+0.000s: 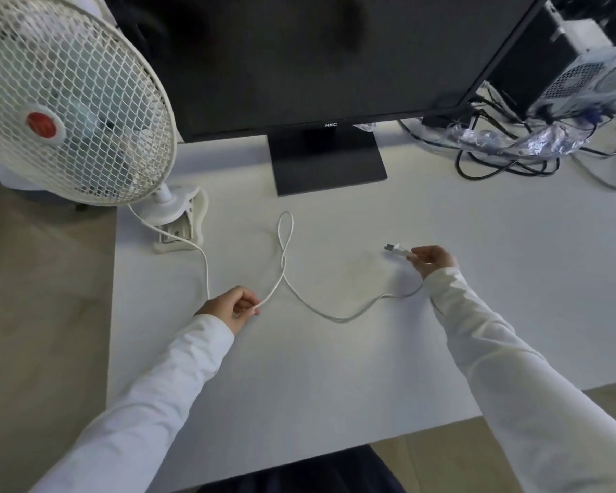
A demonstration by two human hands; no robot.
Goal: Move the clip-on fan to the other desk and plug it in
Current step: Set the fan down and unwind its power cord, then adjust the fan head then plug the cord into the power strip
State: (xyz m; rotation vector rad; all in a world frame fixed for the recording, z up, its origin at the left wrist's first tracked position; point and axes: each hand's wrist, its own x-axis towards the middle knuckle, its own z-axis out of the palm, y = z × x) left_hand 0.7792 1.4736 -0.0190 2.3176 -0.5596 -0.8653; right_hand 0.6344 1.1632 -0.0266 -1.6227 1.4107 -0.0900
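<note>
1. My left hand is pinched shut on the white cord, low over the bench.
2. My right hand grips the plug, prongs pointing left, just above the bench.
3. Between my hands the cord lies slack, with one loop.
4. The fan is clipped to the bench's far left edge, beside the monitor.
5. Tangled cables lie far right.

fan: clipped at desk left edge
monitor: behind, centre
cables: back right
cord: before monitor
</note>
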